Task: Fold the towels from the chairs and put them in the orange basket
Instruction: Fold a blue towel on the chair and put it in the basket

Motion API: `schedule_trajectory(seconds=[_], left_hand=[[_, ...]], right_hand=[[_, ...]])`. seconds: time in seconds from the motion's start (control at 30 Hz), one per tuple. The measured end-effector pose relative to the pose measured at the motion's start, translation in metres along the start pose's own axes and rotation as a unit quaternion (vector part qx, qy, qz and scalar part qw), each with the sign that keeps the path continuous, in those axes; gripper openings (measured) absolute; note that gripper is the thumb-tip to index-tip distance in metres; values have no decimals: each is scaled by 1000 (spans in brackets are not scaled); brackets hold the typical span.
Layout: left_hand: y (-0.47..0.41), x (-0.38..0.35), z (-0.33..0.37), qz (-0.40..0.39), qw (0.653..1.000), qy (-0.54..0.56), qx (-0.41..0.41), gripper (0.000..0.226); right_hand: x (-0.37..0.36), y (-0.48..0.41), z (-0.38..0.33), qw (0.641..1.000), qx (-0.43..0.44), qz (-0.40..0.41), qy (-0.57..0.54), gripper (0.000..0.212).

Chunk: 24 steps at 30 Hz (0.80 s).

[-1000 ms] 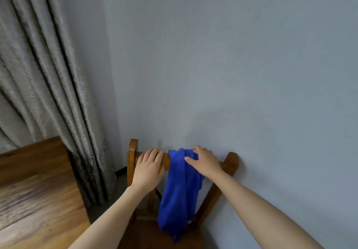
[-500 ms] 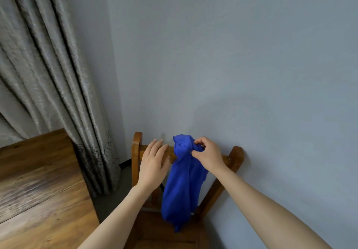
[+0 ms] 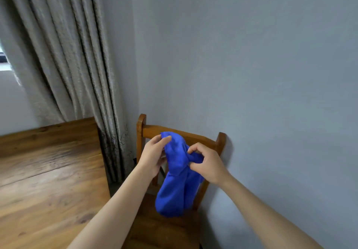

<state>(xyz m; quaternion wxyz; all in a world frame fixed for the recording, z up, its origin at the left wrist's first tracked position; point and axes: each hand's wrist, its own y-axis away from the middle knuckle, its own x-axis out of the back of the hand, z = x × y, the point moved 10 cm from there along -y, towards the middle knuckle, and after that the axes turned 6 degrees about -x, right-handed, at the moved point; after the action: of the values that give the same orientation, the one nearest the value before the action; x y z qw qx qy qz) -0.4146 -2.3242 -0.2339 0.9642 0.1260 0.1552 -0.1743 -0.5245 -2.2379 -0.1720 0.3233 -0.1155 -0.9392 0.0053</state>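
Note:
A bright blue towel (image 3: 175, 188) hangs bunched in the air in front of a wooden chair's backrest (image 3: 193, 137), lifted off the top rail. My right hand (image 3: 206, 162) pinches the towel's upper right part between thumb and fingers. My left hand (image 3: 155, 154) touches the towel's upper left corner with its fingertips closing on the cloth. The towel's lower end dangles just above the chair seat (image 3: 164, 231). No orange basket is in view.
A wooden table (image 3: 48, 181) fills the lower left, close beside the chair. Grey curtains (image 3: 64, 54) hang behind the table. A plain grey wall (image 3: 251, 74) stands right behind the chair.
The towel has come off the chair's top rail and is now held up in front of it. My left hand left the rail and took the towel's left corner. The view shifted down and back.

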Motion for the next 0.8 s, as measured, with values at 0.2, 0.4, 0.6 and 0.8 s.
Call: schedule_trajectory(seconds=[0.2,0.4,0.6,0.8], left_hand=[[88,-11,-3,74,993,-67,-69,28],[151,-25,-1,17,974,-195,-111,28],[184,-43,-3,-151,942,-284,-92,24],[202,-42,3,-251,885,-384,-82,21]], right_hand=[[-24,85,11,993,75,-65,64,20],[-22,135,40,996,-21,-74,-45,30],[11,131,32,972,-96,-60,-205,44],[-5,123,-13,948,-37,-191,-253,53]])
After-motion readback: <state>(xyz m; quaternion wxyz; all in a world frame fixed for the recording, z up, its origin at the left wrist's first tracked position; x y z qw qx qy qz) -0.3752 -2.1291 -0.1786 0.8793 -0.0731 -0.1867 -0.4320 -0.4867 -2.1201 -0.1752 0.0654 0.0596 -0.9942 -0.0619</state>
